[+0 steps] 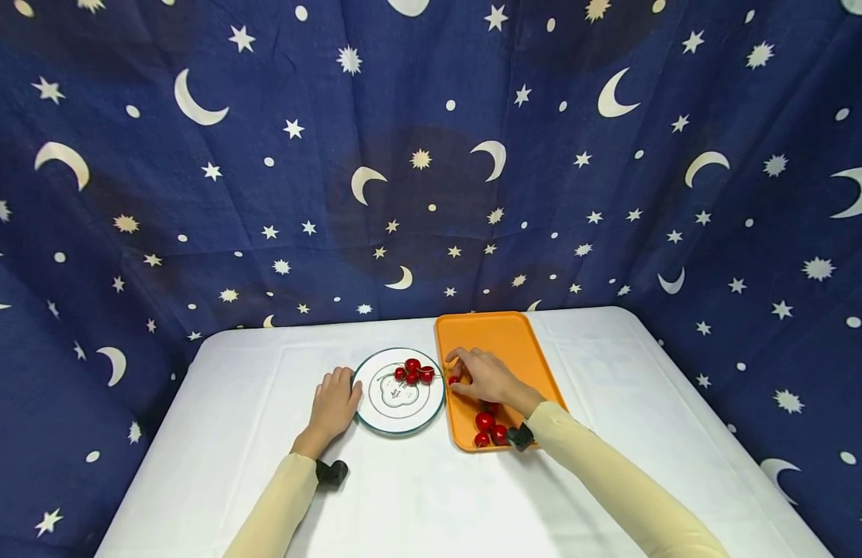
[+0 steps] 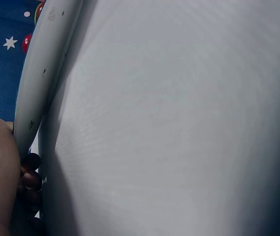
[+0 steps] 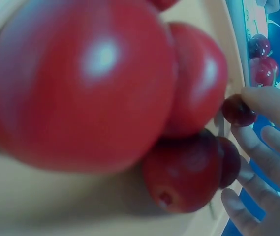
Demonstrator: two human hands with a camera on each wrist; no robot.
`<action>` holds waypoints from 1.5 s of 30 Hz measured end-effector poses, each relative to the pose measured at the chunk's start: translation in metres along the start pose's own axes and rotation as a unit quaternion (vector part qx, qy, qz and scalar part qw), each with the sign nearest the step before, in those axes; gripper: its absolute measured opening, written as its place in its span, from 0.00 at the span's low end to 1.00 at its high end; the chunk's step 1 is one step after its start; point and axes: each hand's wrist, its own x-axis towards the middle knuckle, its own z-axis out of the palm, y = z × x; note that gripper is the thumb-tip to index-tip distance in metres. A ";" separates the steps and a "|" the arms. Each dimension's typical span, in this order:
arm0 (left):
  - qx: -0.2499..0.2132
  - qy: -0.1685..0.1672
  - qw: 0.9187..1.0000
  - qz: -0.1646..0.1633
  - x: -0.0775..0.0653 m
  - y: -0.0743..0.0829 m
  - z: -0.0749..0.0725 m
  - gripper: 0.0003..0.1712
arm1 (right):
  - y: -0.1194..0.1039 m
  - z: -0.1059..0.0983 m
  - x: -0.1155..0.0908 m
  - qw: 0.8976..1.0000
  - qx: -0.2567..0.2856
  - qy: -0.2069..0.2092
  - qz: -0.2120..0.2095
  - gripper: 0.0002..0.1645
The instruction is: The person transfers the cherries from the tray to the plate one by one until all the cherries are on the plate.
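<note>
My right hand (image 1: 490, 377) is over the left side of an orange tray (image 1: 490, 329). In the right wrist view, its thumb and forefinger pinch a small dark red cherry (image 3: 239, 111), while the other fingers are spread. Several red cherries (image 1: 484, 421) lie at the tray's near end, below that wrist. Left of the tray stands a round white plate (image 1: 375, 415) with a dark green rim and a line pattern. A cluster of cherries (image 1: 412, 378) with stems lies toward its right side. My left hand (image 1: 335, 403) holds the plate's left edge, thumb at the rim; its fingers show below the plate wall (image 2: 46, 64).
A white cloth covers the table (image 1: 410, 504). Behind it and along both sides hangs a dark blue curtain (image 1: 431, 178) with moons and stars. The plate and tray stand close side by side. Black wrist cameras (image 1: 331, 473) sit on both wrists.
</note>
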 end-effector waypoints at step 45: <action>0.007 -0.017 1.000 -0.012 0.003 -0.003 0.002 0.17 | -0.017 -0.018 0.020 0.991 0.069 0.119 0.004 0.14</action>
